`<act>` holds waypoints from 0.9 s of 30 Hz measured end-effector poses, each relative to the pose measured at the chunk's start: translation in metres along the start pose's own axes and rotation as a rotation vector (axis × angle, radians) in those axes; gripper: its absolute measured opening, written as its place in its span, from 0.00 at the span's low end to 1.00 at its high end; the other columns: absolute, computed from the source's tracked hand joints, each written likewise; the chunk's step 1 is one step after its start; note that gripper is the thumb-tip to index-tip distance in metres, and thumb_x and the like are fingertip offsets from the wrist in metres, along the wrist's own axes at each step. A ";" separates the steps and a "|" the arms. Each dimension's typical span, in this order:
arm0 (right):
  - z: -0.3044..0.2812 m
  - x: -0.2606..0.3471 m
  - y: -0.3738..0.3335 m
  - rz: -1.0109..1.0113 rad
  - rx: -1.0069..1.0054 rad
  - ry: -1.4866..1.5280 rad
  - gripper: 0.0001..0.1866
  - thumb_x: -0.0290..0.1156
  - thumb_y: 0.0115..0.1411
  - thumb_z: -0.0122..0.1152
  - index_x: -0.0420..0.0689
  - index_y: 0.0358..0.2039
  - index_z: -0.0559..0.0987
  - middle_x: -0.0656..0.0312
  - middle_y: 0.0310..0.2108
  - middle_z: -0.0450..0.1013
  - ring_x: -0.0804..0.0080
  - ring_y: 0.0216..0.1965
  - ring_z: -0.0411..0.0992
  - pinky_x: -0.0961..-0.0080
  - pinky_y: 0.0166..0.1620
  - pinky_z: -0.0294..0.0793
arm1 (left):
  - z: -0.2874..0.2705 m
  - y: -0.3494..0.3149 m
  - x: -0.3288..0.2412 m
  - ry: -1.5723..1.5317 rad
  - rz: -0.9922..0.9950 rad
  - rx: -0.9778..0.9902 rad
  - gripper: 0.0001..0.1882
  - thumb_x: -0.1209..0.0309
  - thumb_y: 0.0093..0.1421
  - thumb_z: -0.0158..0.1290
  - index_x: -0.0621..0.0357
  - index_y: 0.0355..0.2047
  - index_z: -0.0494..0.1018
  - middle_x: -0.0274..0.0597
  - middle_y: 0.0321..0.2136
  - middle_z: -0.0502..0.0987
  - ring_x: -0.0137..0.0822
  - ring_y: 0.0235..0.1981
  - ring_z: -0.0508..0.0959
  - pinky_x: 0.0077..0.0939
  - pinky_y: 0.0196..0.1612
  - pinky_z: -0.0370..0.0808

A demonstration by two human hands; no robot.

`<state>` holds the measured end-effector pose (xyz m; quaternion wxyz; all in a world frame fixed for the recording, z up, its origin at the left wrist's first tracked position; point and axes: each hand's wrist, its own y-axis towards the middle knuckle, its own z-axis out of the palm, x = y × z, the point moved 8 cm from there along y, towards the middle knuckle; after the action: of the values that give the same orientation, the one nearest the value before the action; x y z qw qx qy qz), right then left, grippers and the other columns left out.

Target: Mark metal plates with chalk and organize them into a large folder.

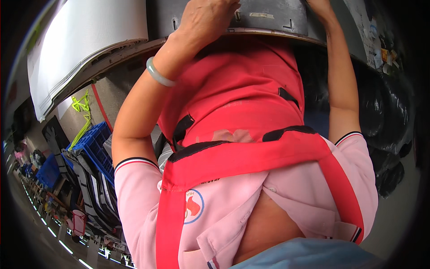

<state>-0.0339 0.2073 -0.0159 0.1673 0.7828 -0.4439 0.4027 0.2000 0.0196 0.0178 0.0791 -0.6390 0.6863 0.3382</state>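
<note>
My left hand is at the top of the view, over a dark grey panel with small cut slots and a pale strip on it. Its fingers are curled together, and their tips are partly cut off by the upper edge; whatever they hold is hidden. Farther right, by the panel's right side, is my right hand, with its fingers outside the picture. A pale bangle circles my left forearm.
A thick stack of white sheets overhangs the table edge at left. Below it are a blue crate, yellow-green cord and dark strips. Black plastic bags lie at right. My red apron reaches the table.
</note>
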 end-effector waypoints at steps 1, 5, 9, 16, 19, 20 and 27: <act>0.001 -0.001 0.001 -0.003 0.000 -0.006 0.10 0.35 0.63 0.68 0.40 0.34 0.83 0.71 0.28 0.76 0.82 0.31 0.71 0.78 0.36 0.71 | 0.011 0.008 0.003 -0.002 0.000 -0.006 0.08 0.69 0.63 0.55 0.61 0.31 0.77 0.48 0.32 0.76 0.49 0.38 0.78 0.41 0.42 0.76; -0.018 -0.006 -0.015 -0.061 -0.213 -0.102 0.10 0.35 0.63 0.67 0.40 0.33 0.82 0.71 0.26 0.75 0.82 0.29 0.70 0.79 0.34 0.70 | 0.040 0.021 0.009 0.214 0.014 -0.069 0.06 0.68 0.63 0.54 0.57 0.32 0.75 0.47 0.30 0.76 0.48 0.37 0.78 0.40 0.41 0.75; -0.009 0.018 -0.075 -0.106 -0.073 -0.086 0.10 0.34 0.65 0.65 0.39 0.36 0.81 0.68 0.25 0.76 0.81 0.28 0.71 0.79 0.34 0.71 | 0.040 0.020 0.007 0.262 0.026 -0.079 0.05 0.67 0.63 0.54 0.53 0.37 0.76 0.44 0.33 0.75 0.46 0.40 0.77 0.44 0.46 0.73; 0.016 0.034 -0.129 -0.314 0.083 -0.300 0.07 0.25 0.66 0.63 0.37 0.42 0.82 0.61 0.35 0.78 0.75 0.38 0.77 0.79 0.45 0.75 | 0.041 0.020 0.009 0.339 -0.073 -0.004 0.18 0.64 0.68 0.51 0.50 0.57 0.75 0.48 0.60 0.70 0.53 0.67 0.65 0.74 0.66 0.55; 0.026 0.041 -0.127 -0.365 0.095 -0.295 0.07 0.24 0.66 0.62 0.37 0.43 0.81 0.59 0.35 0.77 0.72 0.38 0.78 0.78 0.45 0.75 | 0.042 0.024 0.008 0.337 -0.069 0.010 0.18 0.64 0.67 0.52 0.49 0.56 0.75 0.47 0.59 0.71 0.53 0.66 0.66 0.74 0.66 0.57; 0.030 0.045 -0.127 -0.410 0.103 -0.290 0.07 0.25 0.66 0.62 0.37 0.43 0.81 0.58 0.35 0.77 0.70 0.37 0.77 0.77 0.44 0.75 | 0.043 0.022 0.010 0.338 -0.070 0.010 0.18 0.64 0.67 0.52 0.49 0.56 0.75 0.47 0.59 0.71 0.53 0.66 0.66 0.74 0.66 0.57; 0.017 0.033 -0.122 -0.290 0.138 -0.367 0.10 0.29 0.66 0.63 0.38 0.45 0.80 0.60 0.33 0.76 0.74 0.34 0.75 0.77 0.40 0.74 | 0.041 0.018 0.013 0.325 -0.030 -0.077 0.17 0.63 0.68 0.51 0.50 0.55 0.76 0.47 0.58 0.72 0.52 0.66 0.67 0.74 0.65 0.57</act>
<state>0.0843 0.2453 0.0111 0.0862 0.9080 -0.3213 0.2549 0.1680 0.0314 -0.0133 -0.0523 -0.6982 0.6669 0.2550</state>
